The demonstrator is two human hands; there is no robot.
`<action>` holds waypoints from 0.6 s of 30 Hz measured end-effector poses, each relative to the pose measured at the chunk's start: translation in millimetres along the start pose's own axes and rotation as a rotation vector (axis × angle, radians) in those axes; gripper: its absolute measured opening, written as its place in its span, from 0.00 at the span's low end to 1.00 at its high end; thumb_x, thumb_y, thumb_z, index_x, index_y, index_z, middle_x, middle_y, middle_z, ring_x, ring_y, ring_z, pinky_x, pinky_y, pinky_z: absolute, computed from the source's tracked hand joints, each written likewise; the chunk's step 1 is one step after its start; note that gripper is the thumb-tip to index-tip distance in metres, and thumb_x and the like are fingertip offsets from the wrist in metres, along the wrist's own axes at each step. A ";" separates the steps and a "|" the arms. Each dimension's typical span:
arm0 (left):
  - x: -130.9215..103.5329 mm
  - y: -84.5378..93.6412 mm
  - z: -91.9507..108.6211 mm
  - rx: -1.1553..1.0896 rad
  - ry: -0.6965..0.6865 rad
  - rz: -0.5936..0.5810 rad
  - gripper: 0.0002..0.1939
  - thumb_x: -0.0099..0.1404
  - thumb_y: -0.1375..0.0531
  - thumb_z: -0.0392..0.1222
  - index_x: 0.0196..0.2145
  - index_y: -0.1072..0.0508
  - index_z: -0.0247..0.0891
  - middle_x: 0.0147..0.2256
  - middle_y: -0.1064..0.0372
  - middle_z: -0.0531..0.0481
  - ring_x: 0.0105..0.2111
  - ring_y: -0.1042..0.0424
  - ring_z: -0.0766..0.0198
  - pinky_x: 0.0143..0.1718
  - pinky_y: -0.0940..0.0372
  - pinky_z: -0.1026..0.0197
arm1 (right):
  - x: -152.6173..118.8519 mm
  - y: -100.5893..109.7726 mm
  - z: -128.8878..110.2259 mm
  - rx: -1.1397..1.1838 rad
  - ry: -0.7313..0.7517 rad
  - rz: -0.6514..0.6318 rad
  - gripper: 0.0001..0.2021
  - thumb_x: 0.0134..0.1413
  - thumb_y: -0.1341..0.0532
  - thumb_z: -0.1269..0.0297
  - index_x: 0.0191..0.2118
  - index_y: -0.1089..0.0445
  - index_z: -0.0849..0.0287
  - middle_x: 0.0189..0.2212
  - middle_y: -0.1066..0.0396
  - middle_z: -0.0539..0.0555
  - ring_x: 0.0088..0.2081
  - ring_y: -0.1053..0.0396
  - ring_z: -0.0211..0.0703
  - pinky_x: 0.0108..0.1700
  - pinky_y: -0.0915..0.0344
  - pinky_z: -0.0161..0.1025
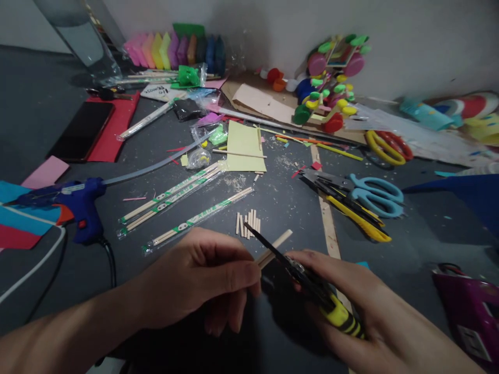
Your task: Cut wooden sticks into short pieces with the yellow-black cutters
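My left hand point(218, 275) pinches a pale wooden stick point(281, 239) between thumb and fingers at the lower centre. In my right hand point(351, 301) is a black cutting tool with yellow-and-black handles point(341, 316). Its dark blade point(263, 240) crosses over the stick; whether it touches the wood is unclear. Just beyond the blade, several short cut stick pieces point(245, 224) lie in a row on the dark table point(288, 200). Wrapped chopsticks point(200, 215) rest to the left of them.
A blue glue gun point(83, 208) with cables lies at left, near a phone point(81, 130). Blue scissors point(376, 195) and yellow-handled tools point(360, 223) are at right. Behind stand colourful clay packs point(171, 51) and small wheeled models point(331, 98). A yellow sheet point(244, 143) lies mid-table.
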State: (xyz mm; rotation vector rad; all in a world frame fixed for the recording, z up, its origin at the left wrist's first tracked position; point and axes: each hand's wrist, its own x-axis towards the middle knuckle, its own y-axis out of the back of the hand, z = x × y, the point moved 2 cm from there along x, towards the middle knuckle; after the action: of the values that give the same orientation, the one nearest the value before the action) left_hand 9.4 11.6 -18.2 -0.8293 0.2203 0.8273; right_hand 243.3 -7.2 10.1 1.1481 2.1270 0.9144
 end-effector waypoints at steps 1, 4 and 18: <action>-0.2 -0.3 0.3 0.011 -0.004 0.001 0.15 0.66 0.37 0.49 0.28 0.26 0.36 0.18 0.29 0.55 0.14 0.36 0.76 0.16 0.42 0.74 | 1.6 -0.6 -2.2 -0.003 0.009 -0.006 0.23 0.55 0.39 0.61 0.58 0.32 0.46 0.48 0.23 0.54 0.43 0.22 0.52 0.39 0.22 0.38; -0.5 -1.0 0.8 0.037 -0.027 0.012 0.15 0.67 0.38 0.49 0.28 0.27 0.35 0.19 0.30 0.55 0.15 0.36 0.76 0.17 0.42 0.74 | 5.1 -3.1 -6.4 -0.027 0.018 -0.028 0.21 0.56 0.40 0.61 0.57 0.33 0.46 0.47 0.23 0.54 0.42 0.22 0.50 0.36 0.23 0.35; 8.4 4.0 -3.6 0.709 -0.130 0.177 0.15 0.72 0.47 0.47 0.30 0.31 0.38 0.25 0.33 0.55 0.23 0.36 0.70 0.24 0.44 0.67 | -0.1 0.2 4.7 -0.248 0.081 0.134 0.22 0.59 0.44 0.62 0.59 0.41 0.49 0.47 0.23 0.54 0.42 0.21 0.48 0.36 0.23 0.35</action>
State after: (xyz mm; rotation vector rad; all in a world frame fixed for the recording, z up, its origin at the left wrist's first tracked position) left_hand 12.6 15.3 -26.9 -0.0905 0.4432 0.8827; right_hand 246.9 -5.8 7.3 1.1519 1.9496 1.2660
